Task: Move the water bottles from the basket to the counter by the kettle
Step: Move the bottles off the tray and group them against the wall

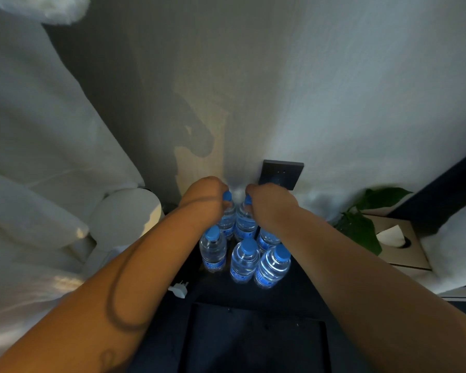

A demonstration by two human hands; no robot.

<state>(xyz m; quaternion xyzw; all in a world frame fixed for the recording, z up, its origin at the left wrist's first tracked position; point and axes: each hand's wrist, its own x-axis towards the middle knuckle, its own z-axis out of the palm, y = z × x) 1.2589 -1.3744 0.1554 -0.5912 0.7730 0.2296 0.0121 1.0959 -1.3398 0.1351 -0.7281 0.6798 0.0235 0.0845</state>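
Head view: gripping two water bottles by their blue caps, left hand (203, 200) closing on the left bottle (226, 222), right hand (269, 203) on the right bottle (244, 224), over the dark worktop (307, 286) at the wall. Likely handling as full, heavy, thin-walled, slippery; neck offering the surest hold. Counting six: two held, four standing (244, 261). Showing no basket.

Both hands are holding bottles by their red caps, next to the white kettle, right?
Not quite: the caps are blue, not red. The head view shows the left hand and right hand each with a grip on a blue-capped bottle, beside the white kettle.
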